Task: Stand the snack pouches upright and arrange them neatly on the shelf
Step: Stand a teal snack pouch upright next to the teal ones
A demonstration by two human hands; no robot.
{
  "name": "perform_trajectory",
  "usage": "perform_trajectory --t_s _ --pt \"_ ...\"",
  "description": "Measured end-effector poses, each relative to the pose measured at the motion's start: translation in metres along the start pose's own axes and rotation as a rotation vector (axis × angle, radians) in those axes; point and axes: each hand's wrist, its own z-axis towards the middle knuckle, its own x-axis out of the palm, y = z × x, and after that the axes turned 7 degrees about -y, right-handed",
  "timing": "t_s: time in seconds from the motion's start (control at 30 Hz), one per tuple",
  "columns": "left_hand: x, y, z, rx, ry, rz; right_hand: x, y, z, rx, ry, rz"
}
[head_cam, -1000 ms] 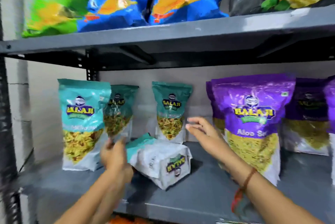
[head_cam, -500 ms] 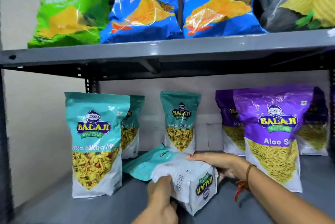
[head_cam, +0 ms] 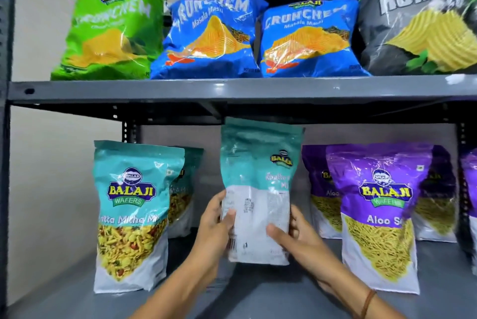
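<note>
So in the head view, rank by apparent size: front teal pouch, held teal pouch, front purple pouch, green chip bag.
1. Front teal pouch and front purple pouch: alike, unranked.
2. Held teal pouch: slightly smaller-looking.
Green chip bag: comparable, but sits farther off, so unsure.

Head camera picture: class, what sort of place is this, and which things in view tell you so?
Probably a small shop or its stockroom. A grey metal shelf carries rows of branded chip bags, matching teal pouches and purple pouches face outward, and both hands hold a teal pouch upright.
</note>
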Motion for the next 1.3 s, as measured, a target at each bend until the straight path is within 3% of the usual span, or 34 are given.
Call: perform_trajectory --t_s 0.2,0.37,0.43,0.53,0.6,0.7,0.83,0.97,1.03,1.17,1.3 --pt "-0.019 0.039 0.009 -0.029 0.125 0.084 0.004 -0.037 -0.009 -0.084 -0.014 -0.397" --pt "-0.032 0.058 0.016 -0.114 0.156 0.045 0.009 -0.04 -0.01 -0.128 0.011 -0.472" --pt "-0.033 0.056 0.017 -0.142 0.165 -0.007 0.012 -0.041 -0.011 -0.113 -0.08 -0.5" --pt "-0.033 0.055 0.016 -0.206 0.072 -0.114 0.023 -0.041 -0.025 -0.091 -0.355 -0.334" --pt "-0.029 0.052 0.014 -0.303 0.056 -0.148 0.037 -0.034 -0.039 -0.019 -0.265 -0.198" --pt "-0.021 0.053 0.013 -0.402 0.063 -0.137 0.052 -0.032 -0.05 0.059 -0.057 -0.189" --pt "-0.019 0.061 0.007 -0.285 -0.048 0.118 0.048 -0.029 -0.041 0.089 -0.109 -0.225" --pt "-0.021 0.063 0.004 -0.214 -0.138 0.118 0.034 -0.027 -0.03 0.142 -0.163 -0.105" --pt "-0.019 0.065 0.006 -0.191 -0.114 0.17 0.033 -0.031 -0.03 0.15 -0.2 -0.135" --pt "-0.002 0.067 0.004 -0.3 0.09 0.111 0.023 -0.041 -0.026 0.138 -0.165 -0.132" --pt "0.002 0.084 -0.001 -0.179 0.064 0.143 -0.006 -0.041 -0.012 0.171 -0.022 0.019"
